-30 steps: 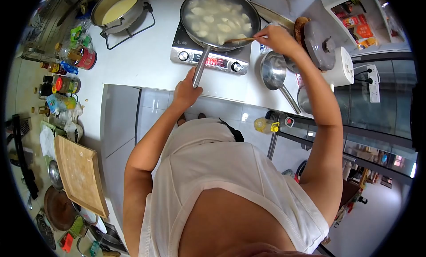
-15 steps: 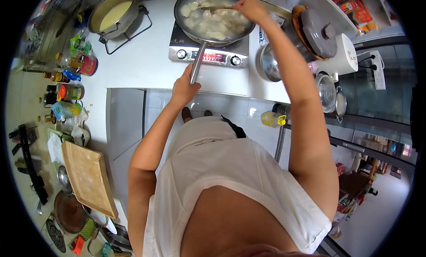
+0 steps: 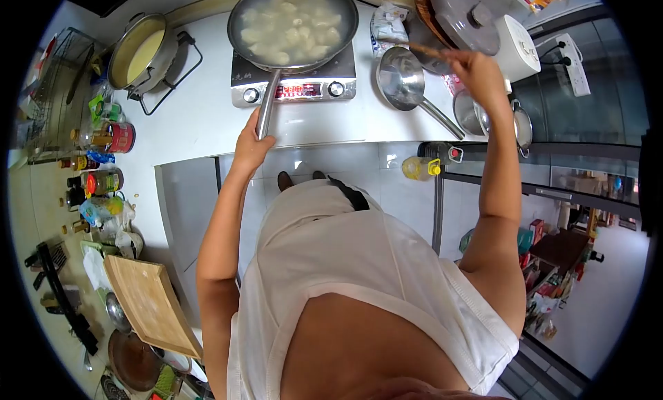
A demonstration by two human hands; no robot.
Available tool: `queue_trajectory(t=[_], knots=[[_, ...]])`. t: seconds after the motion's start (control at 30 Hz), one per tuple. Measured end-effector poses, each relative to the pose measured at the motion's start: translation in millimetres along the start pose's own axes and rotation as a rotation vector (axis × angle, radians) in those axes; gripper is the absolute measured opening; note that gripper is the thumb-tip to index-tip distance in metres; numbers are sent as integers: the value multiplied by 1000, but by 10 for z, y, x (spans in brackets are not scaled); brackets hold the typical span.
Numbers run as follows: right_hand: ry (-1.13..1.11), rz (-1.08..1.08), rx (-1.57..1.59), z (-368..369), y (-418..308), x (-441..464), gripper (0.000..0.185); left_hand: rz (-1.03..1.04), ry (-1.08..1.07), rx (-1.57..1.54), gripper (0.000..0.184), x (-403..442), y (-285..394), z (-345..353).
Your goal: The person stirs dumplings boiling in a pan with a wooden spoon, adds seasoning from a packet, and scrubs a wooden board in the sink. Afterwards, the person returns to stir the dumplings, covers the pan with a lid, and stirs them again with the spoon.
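The pan (image 3: 236, 41) is placed ahead of both hands, on the cooker (image 3: 242, 74). Its handle (image 3: 269, 100), pointed back toward the body, is gripped by the closed left hand (image 3: 254, 146). The round part of the pan is touched by neither hand. The right hand (image 3: 476, 75) is held well apart from it, to the right, with the fingers closed round the end of a spoon (image 3: 427, 50). The spoon is pointed toward the pan, and its tip is seen above or beside the saucepan (image 3: 400, 79); which of these cannot be told.

The pan is dark inside, wide and round, with a metal handle. It is filled with cloudy liquid, in which many pale dumplings (image 3: 297, 35) are spread across the middle. Below it, the cooker's display (image 3: 298, 90) is lit red.

Half a second earlier, the spoon was held in the pan among the dumplings; now it has been lifted out and carried to the right. The dumplings are now more evenly spread. The handle is still held by the left hand.
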State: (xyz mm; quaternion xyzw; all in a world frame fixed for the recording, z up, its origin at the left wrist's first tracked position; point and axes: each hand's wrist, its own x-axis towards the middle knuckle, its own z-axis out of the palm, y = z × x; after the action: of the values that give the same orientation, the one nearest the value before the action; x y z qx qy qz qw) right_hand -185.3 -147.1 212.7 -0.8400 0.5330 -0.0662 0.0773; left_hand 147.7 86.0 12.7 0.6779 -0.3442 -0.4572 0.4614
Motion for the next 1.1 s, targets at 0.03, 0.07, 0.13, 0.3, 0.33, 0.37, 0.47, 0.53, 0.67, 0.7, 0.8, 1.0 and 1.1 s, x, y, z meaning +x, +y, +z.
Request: queue_trajectory(t=[0.03, 0.07, 0.13, 0.3, 0.33, 0.37, 0.47, 0.53, 0.67, 0.7, 0.8, 1.0, 1.1], knots=[[1, 19, -63, 118, 124, -106, 23, -10, 11, 13, 72, 3, -10, 5], [0, 36, -126, 293, 294, -209, 23, -21, 21, 25, 72, 5, -20, 11], [19, 71, -111, 717, 605, -373, 24, 7, 58, 40, 72, 16, -64, 29], [123, 178, 180, 1713, 1065, -653, 30, -40, 42, 82, 72, 24, -63, 8], [119, 175, 208, 1883, 1187, -676, 30, -53, 36, 88, 72, 20, -55, 4], [111, 144, 211, 2020, 1311, -702, 31, -42, 45, 82, 71, 15, -53, 5], [70, 124, 126, 2367, 1688, -707, 37, -34, 67, 96, 70, -4, -36, 19], [58, 130, 48, 2507, 1869, -647, 36, -61, 80, 155, 68, -28, 25, 20], [84, 146, -236, 2669, 1995, -385, 29, -91, 96, 111, 64, -110, 113, 63], [95, 157, -345, 2693, 1993, -303, 28, -66, 113, 123, 64, -109, 78, 70], [192, 128, -405, 2734, 2069, -132, 28, -44, 155, 128, 62, -142, 49, 79], [186, 135, -403, 2855, 2203, 161, 20, -92, 192, 124, 60, -269, 47, 74], [172, 169, -390, 2908, 2170, 223, 19, -107, 238, 123, 58, -318, 58, 119]])
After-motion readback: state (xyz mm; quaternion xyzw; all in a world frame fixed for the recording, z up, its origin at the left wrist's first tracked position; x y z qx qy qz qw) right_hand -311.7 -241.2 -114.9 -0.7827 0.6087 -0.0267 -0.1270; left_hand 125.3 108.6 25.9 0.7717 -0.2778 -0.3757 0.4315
